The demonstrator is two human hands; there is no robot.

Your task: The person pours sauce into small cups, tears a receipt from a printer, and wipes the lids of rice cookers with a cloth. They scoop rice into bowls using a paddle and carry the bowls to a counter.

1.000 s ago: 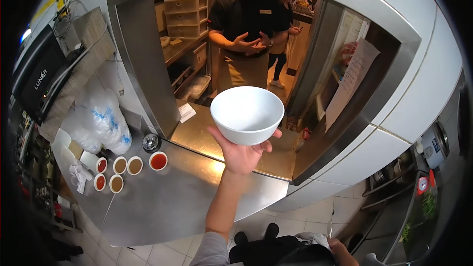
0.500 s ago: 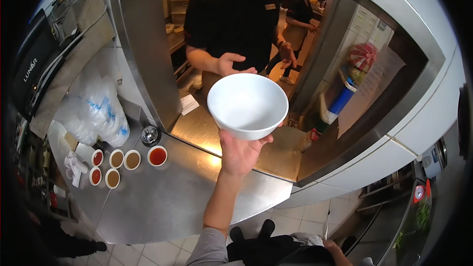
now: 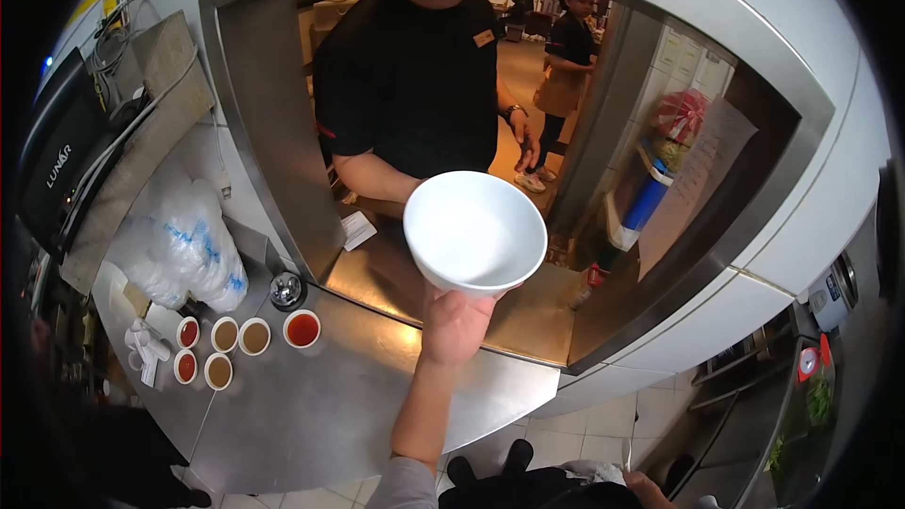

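Observation:
A white bowl, tilted so its bare inside faces me, is held at the serving window. My left hand grips it from below, arm stretched forward and thumb against the side. Behind the bowl a person in a black shirt reaches one arm toward it; that hand is hidden by the bowl. The person's other hand hangs lower at the right. At the bottom edge, my right hand is closed beside a thin pale utensil, which it seems to hold, next to a white cloth.
Several small sauce cups stand on the steel counter, with a call bell behind them. Plastic-wrapped containers and a monitor are at left. The metal window frame surrounds the opening. A second person stands farther back.
The bowl now sits lower in view and tilts more toward me. The person opposite has brought one hand behind it and lowered the other. My view has shifted slightly.

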